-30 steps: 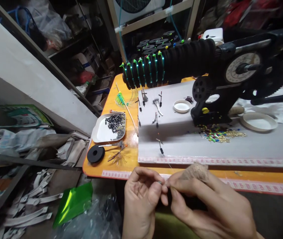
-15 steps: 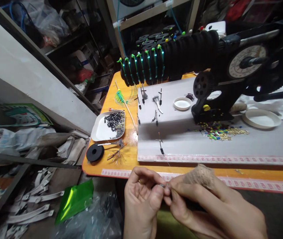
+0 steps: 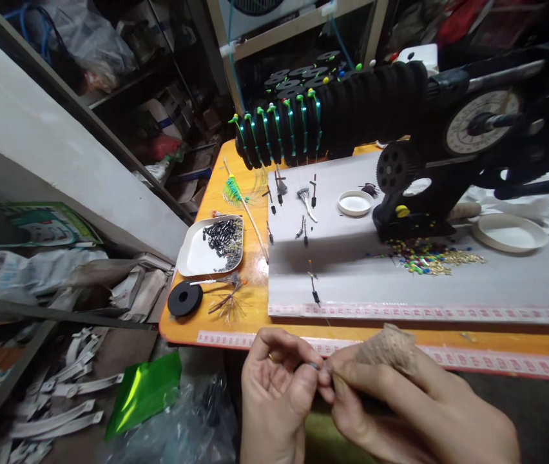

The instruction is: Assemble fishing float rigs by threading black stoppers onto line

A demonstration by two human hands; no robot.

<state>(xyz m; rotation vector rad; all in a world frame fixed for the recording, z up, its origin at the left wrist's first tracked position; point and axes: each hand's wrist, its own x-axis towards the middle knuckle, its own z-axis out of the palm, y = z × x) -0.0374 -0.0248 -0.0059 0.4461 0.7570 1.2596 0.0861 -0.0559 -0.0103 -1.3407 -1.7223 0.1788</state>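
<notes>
At six o'clock, the left hand (image 3: pixel 274 393) and right hand (image 3: pixel 414 406) meet fingertip to fingertip, both pinching a tiny metal piece (image 3: pixel 314 366). A coarse beige wrap (image 3: pixel 388 347) caps one right-hand finger. The smooth grey board (image 3: pixel 400 283) lies at twelve o'clock.

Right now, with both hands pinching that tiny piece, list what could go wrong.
1. The small piece, pinched between left hand and right hand, is past the table edge; dropped, it could vanish in the floor clutter.
2. A tug on the thin line might drag the little rig off the grey board.
</notes>
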